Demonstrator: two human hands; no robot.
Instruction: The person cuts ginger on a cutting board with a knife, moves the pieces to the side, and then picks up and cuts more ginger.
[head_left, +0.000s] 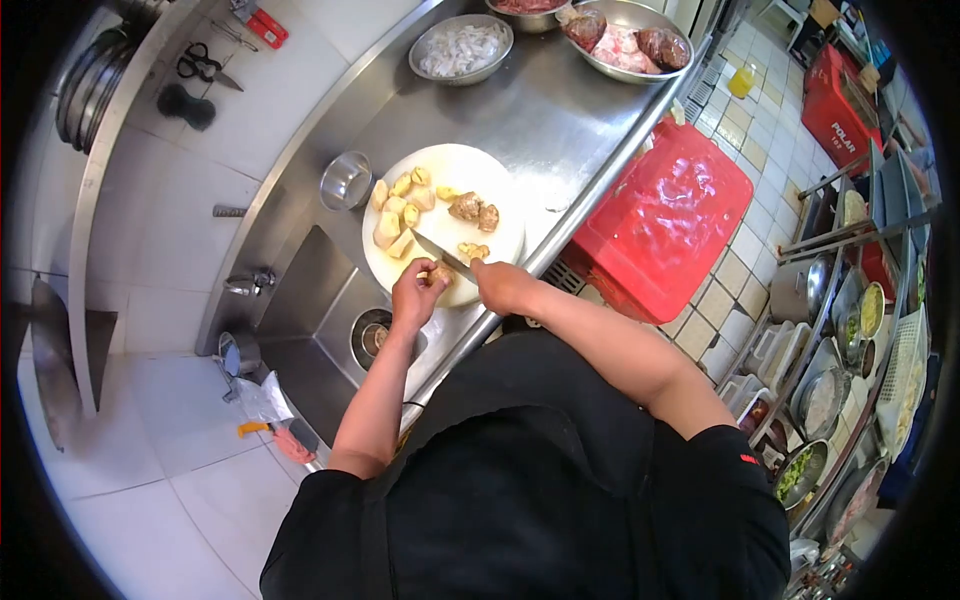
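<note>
My right hand (507, 289) is closed around the handle of a knife (438, 250), its blade slanting up and left over a round white cutting board (490, 170). My left hand (418, 297) pinches a brown-skinned piece of ginger (443, 274) near the board's front edge, close to the blade. Pale yellow peeled ginger pieces (388, 230) lie in a group on the left of the board. Unpeeled brown knobs (466, 207) sit on the right, and smaller ginger bits (473, 250) rest beside the knife.
A small metal bowl (347, 181) stands left of the board, by a sink (310, 290). Farther back are a bowl of pale, translucent food (462, 50) and a bowl of meat (625, 50). A red lidded bin (665, 215) stands right of the counter; shelves hold several containers.
</note>
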